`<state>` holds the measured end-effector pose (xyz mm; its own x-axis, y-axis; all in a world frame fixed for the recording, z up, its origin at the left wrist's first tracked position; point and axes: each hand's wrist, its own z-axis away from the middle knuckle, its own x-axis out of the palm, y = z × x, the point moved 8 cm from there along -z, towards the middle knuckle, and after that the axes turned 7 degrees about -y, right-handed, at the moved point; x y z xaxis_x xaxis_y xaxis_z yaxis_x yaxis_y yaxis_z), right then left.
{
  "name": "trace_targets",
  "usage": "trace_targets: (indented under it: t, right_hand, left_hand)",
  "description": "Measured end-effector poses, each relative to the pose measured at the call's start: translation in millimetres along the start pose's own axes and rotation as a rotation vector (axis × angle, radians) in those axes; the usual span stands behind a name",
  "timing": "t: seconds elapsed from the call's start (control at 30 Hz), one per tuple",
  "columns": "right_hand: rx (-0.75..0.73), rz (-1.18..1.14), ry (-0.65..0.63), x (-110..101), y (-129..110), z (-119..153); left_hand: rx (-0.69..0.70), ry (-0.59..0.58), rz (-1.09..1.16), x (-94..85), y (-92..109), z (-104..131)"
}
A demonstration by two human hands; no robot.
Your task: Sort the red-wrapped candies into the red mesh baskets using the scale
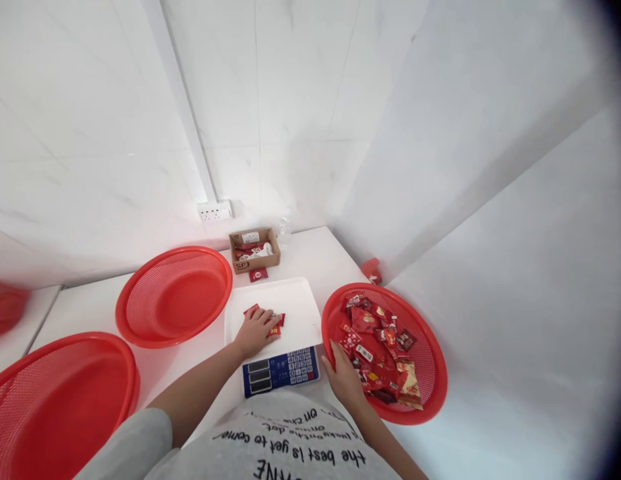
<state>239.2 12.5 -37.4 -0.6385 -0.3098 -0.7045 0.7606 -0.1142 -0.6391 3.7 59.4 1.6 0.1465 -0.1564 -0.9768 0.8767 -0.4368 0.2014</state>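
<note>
Right now, left hand [255,331]: palm down on your scale, fingers spread over a few small red packets [275,331]; you could be pinching one, but the fingertips don't show it clearly.
Scale pan [296,301]: white, carrying those packets; press or lean on it and the reading would be off, sweep too wide and one could slide over the rim.
Right hand [346,381]: closed on the near-left rim of the filled basket [441,377].
Filled basket: beside the pan, apparently reaching past the table edge; its support is hidden, so a loose grip or a tug could tip it and spill the wrapped packets [364,321].
Gold packet [410,385]: lies near the basket's low side, so it might go first.
Cardboard box [266,263]: "SF" on its front, a white label inside, red packets within; another red packet [258,275] lies just in front.
Control panel [280,372]: blue, number keys, dark displays with no legible figures.
Shirt [290,437]: upside down to you, "the best is yet to come", with "lucky on the dot" beyond.
Packet print: too small to read.
</note>
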Motion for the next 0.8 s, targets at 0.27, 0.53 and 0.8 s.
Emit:
trace_targets:
  t: [0.27, 0.53, 0.8]
  right_hand:
    - [0.029, 0.034, -0.005, -2, -6, 2]
    - [0.02, 0.025, -0.001, -5, -7, 3]
    - [0.021, 0.038, 0.008, -3, -5, 4]
  left_hand:
    - [-0.08, -0.047, 0.104, -4.0, -10, -21]
    - [-0.194, 0.034, 0.294, -16.0, -26, -19]
    - [-0.486, 0.334, 0.565, -56.7, -79, -1]
